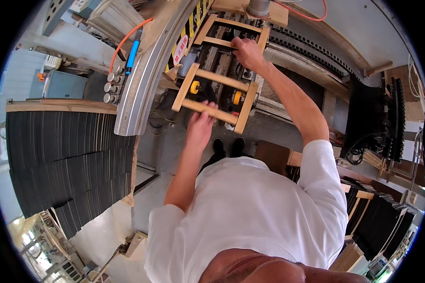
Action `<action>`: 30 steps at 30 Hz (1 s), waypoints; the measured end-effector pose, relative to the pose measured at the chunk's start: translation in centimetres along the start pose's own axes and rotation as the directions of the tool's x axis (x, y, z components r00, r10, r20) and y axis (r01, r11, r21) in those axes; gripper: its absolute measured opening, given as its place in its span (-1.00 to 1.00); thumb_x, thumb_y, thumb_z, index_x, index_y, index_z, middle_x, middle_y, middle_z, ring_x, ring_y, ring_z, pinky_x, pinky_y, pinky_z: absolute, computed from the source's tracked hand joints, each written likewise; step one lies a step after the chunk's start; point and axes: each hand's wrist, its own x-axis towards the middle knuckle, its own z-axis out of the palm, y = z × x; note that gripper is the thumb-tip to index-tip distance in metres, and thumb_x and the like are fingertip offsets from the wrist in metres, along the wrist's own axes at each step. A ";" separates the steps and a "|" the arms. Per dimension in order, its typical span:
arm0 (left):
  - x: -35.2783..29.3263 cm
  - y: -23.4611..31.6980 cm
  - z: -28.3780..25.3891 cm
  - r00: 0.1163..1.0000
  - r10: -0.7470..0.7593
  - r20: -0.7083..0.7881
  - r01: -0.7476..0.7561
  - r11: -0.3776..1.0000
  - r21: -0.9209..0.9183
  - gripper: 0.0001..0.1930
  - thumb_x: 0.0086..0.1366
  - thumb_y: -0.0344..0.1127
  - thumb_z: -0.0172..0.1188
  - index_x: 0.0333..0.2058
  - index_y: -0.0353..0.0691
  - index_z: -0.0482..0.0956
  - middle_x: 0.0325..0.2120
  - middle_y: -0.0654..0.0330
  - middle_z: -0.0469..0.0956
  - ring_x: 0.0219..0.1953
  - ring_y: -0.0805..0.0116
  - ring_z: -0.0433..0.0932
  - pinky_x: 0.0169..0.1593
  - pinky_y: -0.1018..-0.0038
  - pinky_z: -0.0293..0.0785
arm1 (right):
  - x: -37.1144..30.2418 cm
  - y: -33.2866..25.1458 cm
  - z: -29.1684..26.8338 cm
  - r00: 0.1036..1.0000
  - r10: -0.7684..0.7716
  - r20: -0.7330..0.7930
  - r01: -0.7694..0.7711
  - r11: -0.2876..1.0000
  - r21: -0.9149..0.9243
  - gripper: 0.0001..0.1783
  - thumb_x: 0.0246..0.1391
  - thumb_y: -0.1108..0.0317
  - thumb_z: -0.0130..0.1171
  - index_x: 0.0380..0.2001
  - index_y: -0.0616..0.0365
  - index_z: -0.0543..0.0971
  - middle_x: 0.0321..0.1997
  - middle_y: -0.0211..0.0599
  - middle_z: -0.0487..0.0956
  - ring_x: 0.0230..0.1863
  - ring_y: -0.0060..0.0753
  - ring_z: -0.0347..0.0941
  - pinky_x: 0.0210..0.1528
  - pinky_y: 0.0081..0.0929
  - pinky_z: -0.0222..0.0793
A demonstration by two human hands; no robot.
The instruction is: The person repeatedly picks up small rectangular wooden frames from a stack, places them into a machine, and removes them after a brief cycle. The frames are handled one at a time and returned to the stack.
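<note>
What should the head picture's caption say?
Left hand on the nearer wooden frame, right hand on the farther frame.

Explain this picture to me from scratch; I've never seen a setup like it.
There is no robot here: a person works with two bare hands. The view comes from a wide fisheye camera worn on the head, looking down, so straight edges bend toward the rim. The left hand grips the nearer wooden frame. The right hand is at the farther wooden frame; how firmly it holds is unclear. Both frames are over a machine, and round yellow parts show inside the nearer one. Dark strips are stacked at the left.
</note>
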 end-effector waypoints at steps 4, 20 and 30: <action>-7.5 0.6 -2.0 0.990 0.038 -0.137 -0.033 0.999 0.033 -0.62 0.41 -0.45 -0.03 0.18 -0.29 0.27 0.10 0.08 0.41 0.23 0.15 0.34 0.32 0.24 0.20 | 1.4 1.6 1.6 0.998 0.063 0.012 -0.063 0.997 -0.043 -0.69 -0.12 0.50 0.12 -0.21 0.14 0.47 -0.35 -0.03 0.61 -0.14 0.08 0.51 -0.08 -0.09 0.34; -12.0 3.4 -11.2 0.944 -0.002 -0.330 0.055 0.987 0.152 -0.59 0.37 -0.43 0.06 0.16 -0.36 0.29 0.04 0.07 0.45 0.18 0.19 0.39 0.29 0.27 0.22 | 5.7 3.8 2.3 0.967 0.245 0.066 -0.243 0.969 -0.043 -0.72 -0.10 0.45 0.13 -0.23 0.07 0.53 -0.23 -0.08 0.64 -0.14 0.03 0.55 -0.07 -0.11 0.43; -13.4 3.6 -19.7 0.889 0.035 -0.457 0.116 0.947 0.298 -0.61 0.36 -0.37 0.10 0.12 -0.32 0.34 -0.01 0.14 0.49 0.09 0.28 0.46 0.20 0.34 0.30 | 4.9 3.1 2.2 0.991 0.133 0.033 -0.129 0.985 -0.116 -0.64 -0.04 0.42 0.15 -0.11 0.07 0.40 -0.19 -0.04 0.61 -0.07 0.06 0.51 -0.05 -0.04 0.40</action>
